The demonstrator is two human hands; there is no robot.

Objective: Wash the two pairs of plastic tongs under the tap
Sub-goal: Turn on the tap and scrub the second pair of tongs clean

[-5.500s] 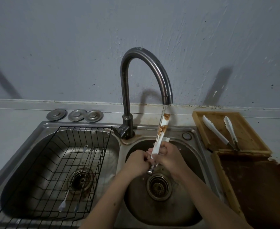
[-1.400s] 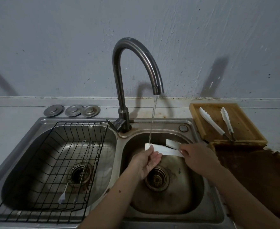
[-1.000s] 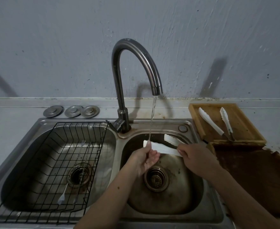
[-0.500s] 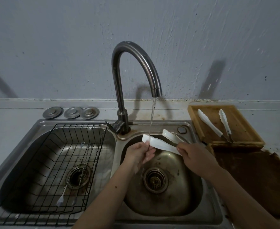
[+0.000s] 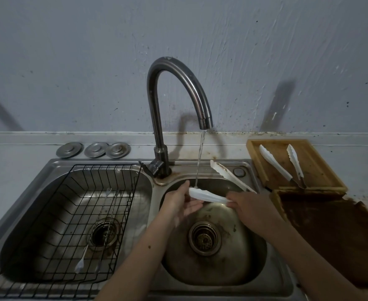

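Tongs in hand: white plastic tongs [image 5: 209, 196] are splayed over the right basin [image 5: 213, 266], lower arm meeting the stream [image 5: 200, 157], upper arm brown-streaked.
Right hand [image 5: 250, 209]: fingers are curling round the hinge end.
Left hand [image 5: 182, 203]: fingers are relaxing open, thumb touching the lower arm's tip.
Second tongs [image 5: 283, 165]: lying in a wooden tray [image 5: 322, 170].
Tap [image 5: 174, 88]: arching brushed metal.
Writing: none readable.

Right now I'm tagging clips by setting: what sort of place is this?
Most likely a home kitchen sink area, well worn. A double-basin steel sink with a running gooseneck tap, a wire rack in the left basin, and wooden trays on the counter point to it.
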